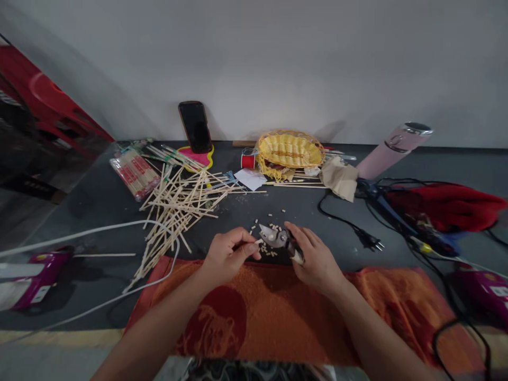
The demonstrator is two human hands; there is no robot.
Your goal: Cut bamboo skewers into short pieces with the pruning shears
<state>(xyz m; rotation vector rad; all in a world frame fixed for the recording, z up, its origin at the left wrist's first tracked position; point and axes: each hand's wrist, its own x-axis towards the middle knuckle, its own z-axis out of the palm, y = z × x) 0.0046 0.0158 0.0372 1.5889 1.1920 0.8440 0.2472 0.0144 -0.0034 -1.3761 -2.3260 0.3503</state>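
My right hand (317, 259) is wrapped round the handles of a pair of pruning shears (281, 238), whose blades point left. Pinched between thumb and fingers of my left hand (230, 254) is a short pale wooden stick (259, 242), its end right by the blades. Whether the blades touch it I cannot tell. Several small cut stick pieces (270, 253) lie scattered on the dark table below and around the shears. Beneath my forearms an orange towel (286, 312) is spread along the table's front edge.
A loose heap of wooden sticks (174, 206) lies to the left, near a plastic-wrapped chopstick pack (135, 173). Behind stand a phone (196, 127), a red thread spool (248, 161) and a yellow basket (291, 150). Rightward are a pink bottle (391, 151), a black plug (369, 241) and red cloth (444, 205).
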